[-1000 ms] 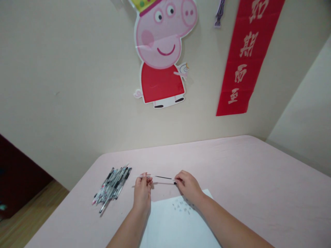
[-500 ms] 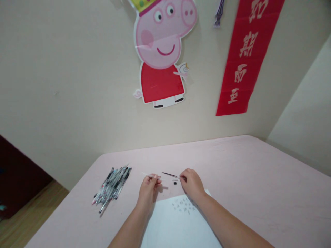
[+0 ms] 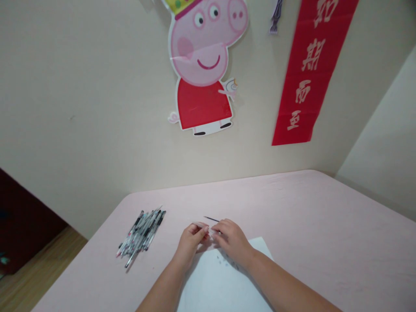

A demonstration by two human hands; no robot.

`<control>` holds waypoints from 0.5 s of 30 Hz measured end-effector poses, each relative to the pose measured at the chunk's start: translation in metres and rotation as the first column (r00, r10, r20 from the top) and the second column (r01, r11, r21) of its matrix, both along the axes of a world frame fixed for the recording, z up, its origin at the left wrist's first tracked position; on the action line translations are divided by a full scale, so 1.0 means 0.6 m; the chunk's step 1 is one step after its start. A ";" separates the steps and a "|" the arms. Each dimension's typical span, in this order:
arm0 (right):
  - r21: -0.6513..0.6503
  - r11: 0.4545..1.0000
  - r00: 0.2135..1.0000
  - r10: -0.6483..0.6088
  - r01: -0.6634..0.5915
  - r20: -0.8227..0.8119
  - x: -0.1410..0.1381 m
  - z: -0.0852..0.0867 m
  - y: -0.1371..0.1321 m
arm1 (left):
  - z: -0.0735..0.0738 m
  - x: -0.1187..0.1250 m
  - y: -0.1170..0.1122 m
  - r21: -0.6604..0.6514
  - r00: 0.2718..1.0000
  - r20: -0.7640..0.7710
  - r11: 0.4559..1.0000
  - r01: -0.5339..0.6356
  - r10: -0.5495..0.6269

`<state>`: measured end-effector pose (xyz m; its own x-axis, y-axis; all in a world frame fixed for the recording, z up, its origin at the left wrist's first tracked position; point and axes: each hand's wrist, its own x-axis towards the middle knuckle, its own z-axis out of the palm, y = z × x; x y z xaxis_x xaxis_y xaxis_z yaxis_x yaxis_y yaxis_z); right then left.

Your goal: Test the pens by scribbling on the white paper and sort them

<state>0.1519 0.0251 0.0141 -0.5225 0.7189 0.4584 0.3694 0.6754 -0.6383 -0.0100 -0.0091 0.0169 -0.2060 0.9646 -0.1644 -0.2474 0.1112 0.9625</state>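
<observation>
My left hand [image 3: 189,241] is closed in a pinch on a clear pen barrel [image 3: 199,224], which pokes out above the fingers. Close beside it, my right hand [image 3: 234,242] has its fingertips together, facing the left fingertips across a small gap. What the right fingers hold is too small and blurred to name. Just beyond the right hand lies a thin dark pen refill [image 3: 211,219], its right end hidden by the fingers. Beneath both hands is a white sheet of paper [image 3: 221,288] with small handwritten marks, partly covered by the right hand.
A pile of clear and black pens [image 3: 143,234] lies to the left on the pink tabletop [image 3: 308,216]. The wall behind carries a cartoon pig cutout [image 3: 204,104] and a red banner [image 3: 299,125] with white characters.
My right hand has come left and nearer to me, meeting the left hand, which has shifted slightly right with the pen barrel. The small black piece on the table is now hidden.
</observation>
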 end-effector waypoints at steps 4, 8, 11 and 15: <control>-0.009 0.996 0.995 -0.085 0.085 0.055 0.003 -0.006 0.008 | 0.007 0.005 -0.005 0.011 0.997 -0.061 0.999 0.041 -0.040; -0.044 0.978 0.976 -0.201 0.205 0.079 0.013 -0.006 0.021 | 0.002 0.010 -0.005 0.085 0.973 -0.204 0.988 0.127 -0.107; -0.045 0.970 0.966 -0.232 0.238 0.115 0.018 -0.002 0.023 | -0.011 0.011 -0.003 0.091 0.935 -0.319 0.977 0.191 -0.153; -0.031 0.971 0.949 -0.223 0.236 0.221 0.024 -0.002 0.014 | -0.023 0.009 -0.001 0.112 0.889 -0.416 0.959 0.260 -0.192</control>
